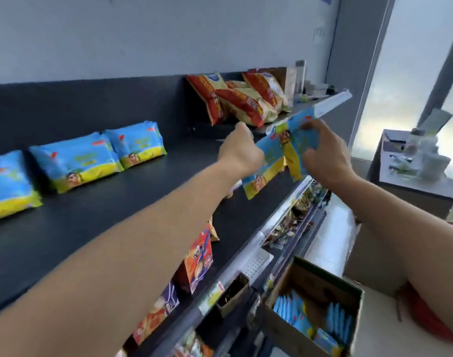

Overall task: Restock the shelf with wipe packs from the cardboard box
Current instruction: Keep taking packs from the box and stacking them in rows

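Both my hands are raised over the dark top shelf (96,215), holding blue-and-yellow wipe packs above its right part. My left hand (239,150) grips one wipe pack (265,168) by its upper edge. My right hand (323,153) holds a second wipe pack (297,140) beside it, and the two packs overlap. Three matching wipe packs stand in a row at the back left of the shelf: (9,184), (78,161), (135,144). The cardboard box (320,284) sits at the lower right with several blue wipe packs (295,315) standing inside.
Red and yellow snack bags (235,99) lean against the back at the shelf's right end, just behind my hands. Lower shelves (284,228) hold colourful snack packets (197,258). A counter with bottles and papers (413,158) stands at the right by the window.
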### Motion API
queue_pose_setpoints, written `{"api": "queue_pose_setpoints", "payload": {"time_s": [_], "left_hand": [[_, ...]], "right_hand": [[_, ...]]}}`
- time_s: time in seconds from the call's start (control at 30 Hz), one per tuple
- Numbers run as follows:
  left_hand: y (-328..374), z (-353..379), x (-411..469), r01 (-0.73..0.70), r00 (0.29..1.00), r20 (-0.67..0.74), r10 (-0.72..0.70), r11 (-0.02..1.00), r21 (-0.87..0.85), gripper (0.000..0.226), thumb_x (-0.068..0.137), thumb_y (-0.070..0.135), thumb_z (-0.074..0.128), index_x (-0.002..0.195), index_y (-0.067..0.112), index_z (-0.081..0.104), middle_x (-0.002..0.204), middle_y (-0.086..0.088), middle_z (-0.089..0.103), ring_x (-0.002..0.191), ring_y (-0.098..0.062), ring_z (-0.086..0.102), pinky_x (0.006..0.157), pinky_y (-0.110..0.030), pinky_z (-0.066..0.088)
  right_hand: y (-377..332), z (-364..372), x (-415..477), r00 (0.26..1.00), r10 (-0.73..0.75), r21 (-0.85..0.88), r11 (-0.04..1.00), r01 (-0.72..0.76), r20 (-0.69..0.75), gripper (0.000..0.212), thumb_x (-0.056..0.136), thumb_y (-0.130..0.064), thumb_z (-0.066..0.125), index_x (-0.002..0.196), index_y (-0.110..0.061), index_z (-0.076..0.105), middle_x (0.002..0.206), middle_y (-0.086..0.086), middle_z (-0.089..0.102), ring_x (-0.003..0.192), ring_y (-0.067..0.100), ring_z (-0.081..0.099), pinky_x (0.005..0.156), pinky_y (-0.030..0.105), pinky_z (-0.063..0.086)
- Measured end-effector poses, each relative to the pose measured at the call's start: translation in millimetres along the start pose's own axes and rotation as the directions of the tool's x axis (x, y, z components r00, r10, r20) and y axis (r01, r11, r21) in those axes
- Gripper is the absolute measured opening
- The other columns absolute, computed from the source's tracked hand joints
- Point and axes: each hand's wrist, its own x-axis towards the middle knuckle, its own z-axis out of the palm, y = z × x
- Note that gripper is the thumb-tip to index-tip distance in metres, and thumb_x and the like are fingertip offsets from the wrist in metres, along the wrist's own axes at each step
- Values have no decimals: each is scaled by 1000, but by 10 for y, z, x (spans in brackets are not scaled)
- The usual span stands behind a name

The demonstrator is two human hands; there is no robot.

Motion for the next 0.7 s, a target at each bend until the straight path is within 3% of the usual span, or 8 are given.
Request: {"api": "queue_pose_setpoints", "payload": {"time_s": [0.07, 0.13, 0.27, 0.4, 0.47, 0.6, 0.7], "left_hand": [[-86, -432, -50, 8, 996, -94, 0, 997, 78, 28, 86, 6, 53, 114, 6, 51, 115, -11, 59, 108, -29, 56, 92, -37, 45], [-261, -845, -111, 46, 985, -174, -21, 988, 145, 27, 86, 4, 51, 112, 8, 56, 120, -12, 60, 113, -29, 56, 94, -35, 45], [-744, -1564, -230, 156, 960, -258, -105, 970, 188, 30, 84, -3, 52, 108, 8, 66, 115, -9, 66, 110, -26, 60, 91, -33, 48], [-1212, -2049, -341, 278, 925, -324, -200, 936, 215, 30, 86, -5, 52, 110, 7, 66, 110, -6, 64, 107, -22, 59, 92, -32, 49], [-1395, -2186, -371, 325, 905, -350, -240, 922, 208, 29, 86, -6, 53, 109, 7, 67, 106, -5, 64, 105, -21, 59, 92, -33, 50], [-1629, -2235, -317, 377, 883, -375, -280, 901, 216, 31, 86, -7, 54, 111, 8, 66, 116, -8, 65, 109, -23, 60, 90, -31, 49], [-1756, -2143, -211, 425, 869, -376, -320, 873, 240, 34, 87, -6, 54, 116, 9, 64, 123, -8, 62, 115, -23, 57, 98, -34, 48]], "right_hand": [[-371, 128, -14, 995, -93, 34, 995, 92, 34, 77, 76, 3, 46, 139, -37, 30, 100, 14, 58, 85, 35, 56, 75, 42, 46], [-706, 323, 2, 989, -141, 54, 989, 139, 47, 76, 77, 3, 47, 141, -28, 22, 97, 17, 57, 86, 39, 57, 74, 45, 46], [-1302, 735, 53, 967, -229, 69, 972, 223, 113, 47, 81, 1, 50, 125, -10, 37, 111, 21, 58, 101, 41, 56, 78, 41, 45], [-1750, 1077, 78, 912, -358, 55, 934, 354, 200, 47, 82, 2, 48, 126, -13, 42, 116, 20, 59, 104, 41, 56, 81, 39, 46], [-1894, 1238, 99, 879, -419, 30, 905, 424, 229, 46, 81, 3, 47, 124, -14, 44, 116, 19, 61, 106, 40, 56, 90, 40, 42], [-1972, 1585, 234, 821, -476, -36, 858, 512, 317, 44, 78, 1, 46, 118, -20, 48, 113, 12, 65, 104, 36, 57, 97, 40, 29], [-1938, 1820, 398, 777, -499, -31, 834, 551, 384, 44, 80, 0, 46, 117, -25, 50, 115, 5, 64, 106, 31, 55, 96, 39, 27]]}}
